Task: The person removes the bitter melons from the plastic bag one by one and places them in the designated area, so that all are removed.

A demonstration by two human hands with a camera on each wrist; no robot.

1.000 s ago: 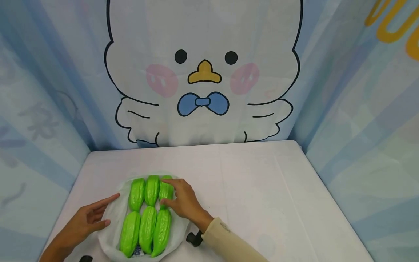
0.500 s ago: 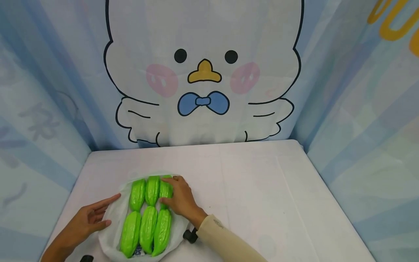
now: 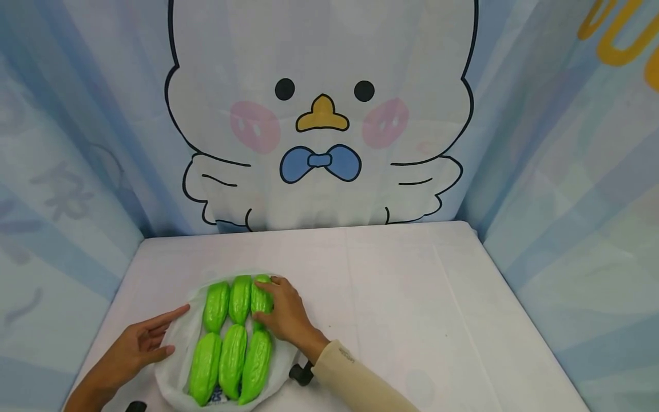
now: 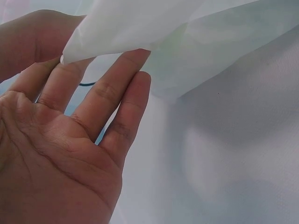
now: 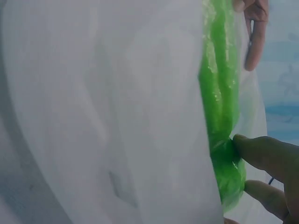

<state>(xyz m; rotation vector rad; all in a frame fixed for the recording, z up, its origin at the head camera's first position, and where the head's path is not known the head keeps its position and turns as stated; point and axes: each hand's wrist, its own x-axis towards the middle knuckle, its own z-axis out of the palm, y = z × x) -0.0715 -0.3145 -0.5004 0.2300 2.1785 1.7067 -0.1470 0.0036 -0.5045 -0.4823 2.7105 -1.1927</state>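
Several plump, shiny green packets lie in two rows inside an opened white plastic bag (image 3: pixel 177 355); the nearer ones, such as the front left green packet (image 3: pixel 205 366), look long and rounded. My right hand (image 3: pixel 290 317) is at the back right green packet (image 3: pixel 261 297), holding it between thumb and fingers; the right wrist view shows two fingertips on the green packet (image 5: pixel 229 172). At the bag's left side, my left hand (image 3: pixel 128 349) has its fingers extended. In the left wrist view the film of the bag (image 4: pixel 135 28) lies over the fingertips of that hand (image 4: pixel 60 121).
A pale table (image 3: pixel 391 309) bears the bag near its front left. Behind it hangs a cloth backdrop (image 3: pixel 319 200) with a cartoon face, and cloth walls stand on both sides. A black knob (image 3: pixel 301 375) shows beneath my right wrist.
My right hand has shifted slightly leftward over the back right packet, and the front right packet now leans a little further right. My left hand stays in place.
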